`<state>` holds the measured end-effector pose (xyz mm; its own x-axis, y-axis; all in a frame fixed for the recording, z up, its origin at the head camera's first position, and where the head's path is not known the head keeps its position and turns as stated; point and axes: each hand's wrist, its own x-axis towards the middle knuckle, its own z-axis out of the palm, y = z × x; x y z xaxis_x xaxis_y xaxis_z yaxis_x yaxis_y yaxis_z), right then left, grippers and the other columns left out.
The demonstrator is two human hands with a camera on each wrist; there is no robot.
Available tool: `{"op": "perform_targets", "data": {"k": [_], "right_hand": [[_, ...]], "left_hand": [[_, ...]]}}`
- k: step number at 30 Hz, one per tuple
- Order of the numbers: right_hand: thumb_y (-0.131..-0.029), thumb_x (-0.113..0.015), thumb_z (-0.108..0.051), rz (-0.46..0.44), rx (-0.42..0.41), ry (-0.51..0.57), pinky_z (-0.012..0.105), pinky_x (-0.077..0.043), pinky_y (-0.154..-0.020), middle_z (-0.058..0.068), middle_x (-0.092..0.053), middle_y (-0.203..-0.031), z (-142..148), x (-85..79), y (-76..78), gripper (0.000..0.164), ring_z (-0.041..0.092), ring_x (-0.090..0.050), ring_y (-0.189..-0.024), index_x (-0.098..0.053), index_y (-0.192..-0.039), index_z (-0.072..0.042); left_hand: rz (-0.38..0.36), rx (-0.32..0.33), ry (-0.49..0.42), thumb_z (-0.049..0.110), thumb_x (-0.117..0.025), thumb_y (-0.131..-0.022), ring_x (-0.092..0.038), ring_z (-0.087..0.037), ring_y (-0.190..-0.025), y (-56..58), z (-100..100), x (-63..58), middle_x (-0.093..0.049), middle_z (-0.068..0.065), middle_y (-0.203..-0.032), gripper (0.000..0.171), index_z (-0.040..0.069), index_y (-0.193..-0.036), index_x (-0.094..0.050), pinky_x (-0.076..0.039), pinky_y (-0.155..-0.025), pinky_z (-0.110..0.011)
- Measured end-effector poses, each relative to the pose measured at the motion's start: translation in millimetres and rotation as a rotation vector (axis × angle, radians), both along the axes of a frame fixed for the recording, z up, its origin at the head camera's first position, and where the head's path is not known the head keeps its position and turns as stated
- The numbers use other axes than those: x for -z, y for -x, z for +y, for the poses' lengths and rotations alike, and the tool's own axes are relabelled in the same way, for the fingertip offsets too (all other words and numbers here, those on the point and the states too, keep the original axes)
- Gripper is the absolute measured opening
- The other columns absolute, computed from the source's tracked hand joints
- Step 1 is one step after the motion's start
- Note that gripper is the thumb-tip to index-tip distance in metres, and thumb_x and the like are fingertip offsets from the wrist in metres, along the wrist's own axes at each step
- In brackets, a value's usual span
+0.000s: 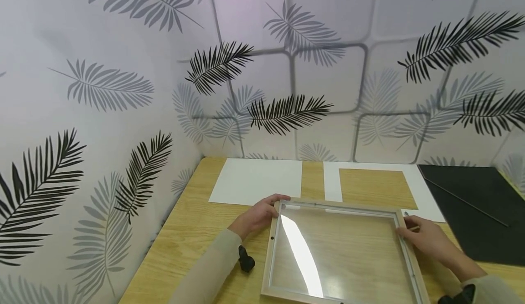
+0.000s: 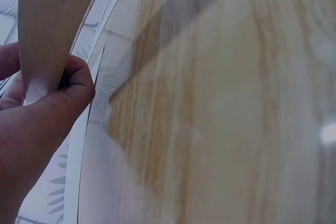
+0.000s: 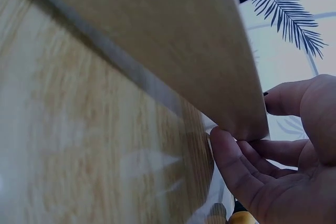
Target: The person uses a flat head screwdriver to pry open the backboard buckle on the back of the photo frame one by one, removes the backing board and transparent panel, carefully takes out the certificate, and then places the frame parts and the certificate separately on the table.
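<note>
A pale wooden picture frame (image 1: 268,258) with a clear pane (image 1: 352,258) lies face-on in front of me in the head view, glare streaking the pane's left part. My left hand (image 1: 258,216) grips its far left corner. In the left wrist view, thumb and fingers close around the wooden bar (image 2: 58,24). At the far right corner, my right hand (image 1: 428,238) holds the side bar. The right wrist view shows that hand's fingers pinching the frame corner (image 3: 231,108) from both sides. The frame's near edge is partly cut off below the head view.
Behind the frame, a white sheet (image 1: 258,181) lies on the wood-grain table (image 1: 197,203). Beside it is a white mat border (image 1: 331,183) with a rectangular opening. A black panel (image 1: 471,231) with a thin line across it lies at right. Leaf-patterned walls (image 1: 262,80) bound the table.
</note>
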<state>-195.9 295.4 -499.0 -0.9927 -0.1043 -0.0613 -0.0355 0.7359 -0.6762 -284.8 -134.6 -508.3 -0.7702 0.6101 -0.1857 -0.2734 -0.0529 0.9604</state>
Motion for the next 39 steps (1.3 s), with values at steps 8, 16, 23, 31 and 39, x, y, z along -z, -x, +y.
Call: {"op": "perform_targets", "data": {"k": [8,16,23,31,39], "right_hand": [[-0.094,-0.058,-0.029,0.000,0.009,-0.018,0.041,-0.051,-0.072,0.030,-0.059,-0.109,-1,-1.8,1.4,0.055,0.037,-0.061,-0.092,-0.050,-0.120,0.019],[-0.095,-0.057,-0.033,-0.001,0.016,-0.033,0.047,-0.050,-0.076,0.033,-0.057,-0.112,-1,-0.7,3.0,0.059,0.042,-0.058,-0.097,-0.048,-0.121,0.019],[-0.096,-0.054,-0.037,-0.069,0.019,0.018,0.041,-0.052,-0.074,0.037,-0.050,-0.121,1,-1.0,5.6,0.067,0.046,-0.053,-0.105,-0.041,-0.127,0.022],[-0.099,-0.050,-0.032,-0.154,-0.010,0.167,0.033,-0.052,-0.071,0.039,-0.048,-0.120,5,2.7,8.6,0.071,0.036,-0.058,-0.100,-0.024,-0.137,0.022],[-0.099,-0.052,-0.026,-0.134,-0.031,0.211,0.030,-0.051,-0.068,0.037,-0.050,-0.116,6,2.4,7.1,0.069,0.034,-0.057,-0.099,-0.019,-0.139,0.020]], "left_hand": [[-0.034,0.009,-0.045,-0.016,-0.043,-0.078,-0.044,-0.025,-0.114,-0.7,-4,-2.1,-0.038,-0.018,-0.139,0.071,0.003,-0.145,-0.028,-0.041,-0.092,-0.034],[0.031,-0.036,0.074,-0.005,-0.047,-0.087,-0.053,-0.016,-0.099,2.9,-5,2.4,-0.054,-0.010,-0.115,0.029,-0.007,-0.115,-0.049,-0.044,-0.084,-0.029],[0.216,-0.066,0.341,0.016,-0.057,-0.093,-0.046,-0.013,-0.077,-0.8,1,-7.2,-0.049,-0.002,-0.086,0.015,0.003,-0.089,-0.051,-0.040,-0.066,-0.026],[0.385,-0.132,0.608,0.017,-0.071,-0.085,-0.040,-0.015,-0.062,-11.7,10,-18.6,-0.044,-0.001,-0.076,0.027,0.006,-0.083,-0.047,-0.036,-0.052,-0.027],[0.423,-0.151,0.593,0.016,-0.071,-0.086,-0.047,-0.016,-0.079,-15.3,6,-17.4,-0.053,-0.002,-0.088,0.022,0.006,-0.082,-0.052,-0.040,-0.062,-0.027]]}}
